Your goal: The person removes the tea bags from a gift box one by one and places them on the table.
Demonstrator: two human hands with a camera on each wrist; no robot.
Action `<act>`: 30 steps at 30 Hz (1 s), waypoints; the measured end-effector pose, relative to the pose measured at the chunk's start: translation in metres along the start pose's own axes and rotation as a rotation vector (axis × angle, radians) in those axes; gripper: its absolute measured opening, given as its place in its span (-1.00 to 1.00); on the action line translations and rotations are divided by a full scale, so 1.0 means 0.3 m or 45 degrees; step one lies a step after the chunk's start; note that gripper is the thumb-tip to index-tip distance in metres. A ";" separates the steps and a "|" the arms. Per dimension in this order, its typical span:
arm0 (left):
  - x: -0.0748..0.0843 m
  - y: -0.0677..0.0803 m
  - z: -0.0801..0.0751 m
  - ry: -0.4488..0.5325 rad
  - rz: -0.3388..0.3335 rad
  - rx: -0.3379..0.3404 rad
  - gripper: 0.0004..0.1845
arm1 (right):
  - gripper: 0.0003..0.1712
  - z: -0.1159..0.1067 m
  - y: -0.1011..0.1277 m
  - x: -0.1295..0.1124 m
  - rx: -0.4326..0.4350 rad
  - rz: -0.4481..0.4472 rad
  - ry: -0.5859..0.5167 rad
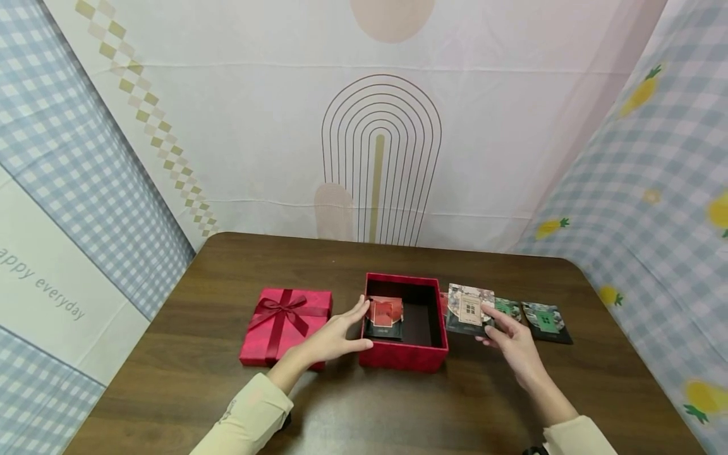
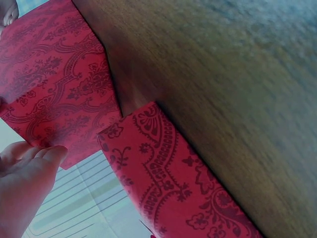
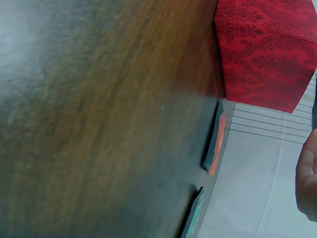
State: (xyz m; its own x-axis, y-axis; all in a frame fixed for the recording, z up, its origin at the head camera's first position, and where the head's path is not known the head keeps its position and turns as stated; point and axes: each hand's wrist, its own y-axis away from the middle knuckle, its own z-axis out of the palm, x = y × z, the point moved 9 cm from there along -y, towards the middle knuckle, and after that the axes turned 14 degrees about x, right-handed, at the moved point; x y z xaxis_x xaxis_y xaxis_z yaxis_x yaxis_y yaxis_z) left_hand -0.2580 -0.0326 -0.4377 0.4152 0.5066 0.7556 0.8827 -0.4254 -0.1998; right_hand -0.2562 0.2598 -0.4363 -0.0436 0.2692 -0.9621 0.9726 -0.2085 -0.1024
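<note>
An uncovered red patterned gift box [image 1: 404, 358] stands on the table with a dark interior. My left hand [image 1: 335, 335] rests against its left side, fingers extended along the rim and thumb near the front corner. Inside, on the left, is a flat packet with a red label [image 1: 387, 318]. My right hand [image 1: 514, 346] pinches another flat packet by its right edge, this one with a beige label [image 1: 470, 309], raised just right of the box. The right wrist view shows only part of that hand [image 3: 308, 178] at its right edge.
Left of the box lies its red lid [image 1: 258, 341], topped with a ribbon bow. On the right are two green-labelled packets [image 1: 547, 323] and, partly hidden beside the box, an orange-red one [image 3: 217, 144]. Behind the wooden table [image 1: 273, 256] hangs a printed cloth.
</note>
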 end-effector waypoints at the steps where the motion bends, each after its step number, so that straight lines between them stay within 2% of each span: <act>1: -0.002 0.000 0.001 -0.004 -0.001 -0.001 -0.15 | -0.49 -0.005 0.003 0.005 0.005 0.012 0.004; 6: -0.002 0.000 0.000 -0.008 0.006 0.001 -0.16 | -0.48 -0.023 0.012 0.037 -0.001 0.091 0.034; 15: -0.005 0.003 0.002 -0.010 0.001 0.001 -0.16 | -0.46 -0.025 0.038 0.126 -0.092 0.199 0.105; 22: -0.014 -0.001 0.005 -0.023 -0.002 0.002 -0.16 | -0.45 -0.012 0.072 0.157 -0.226 0.242 0.137; 30: -0.013 -0.003 0.005 -0.011 -0.007 -0.002 -0.15 | -0.45 0.001 0.092 0.174 -0.318 0.239 0.149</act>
State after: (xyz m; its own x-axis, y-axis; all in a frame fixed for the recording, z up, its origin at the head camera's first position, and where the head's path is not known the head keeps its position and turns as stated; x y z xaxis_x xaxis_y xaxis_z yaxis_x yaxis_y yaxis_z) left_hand -0.2600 -0.0332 -0.4414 0.4119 0.5155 0.7514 0.8848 -0.4233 -0.1946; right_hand -0.2316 0.2678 -0.4893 0.1540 0.3573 -0.9212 0.9877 -0.0315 0.1529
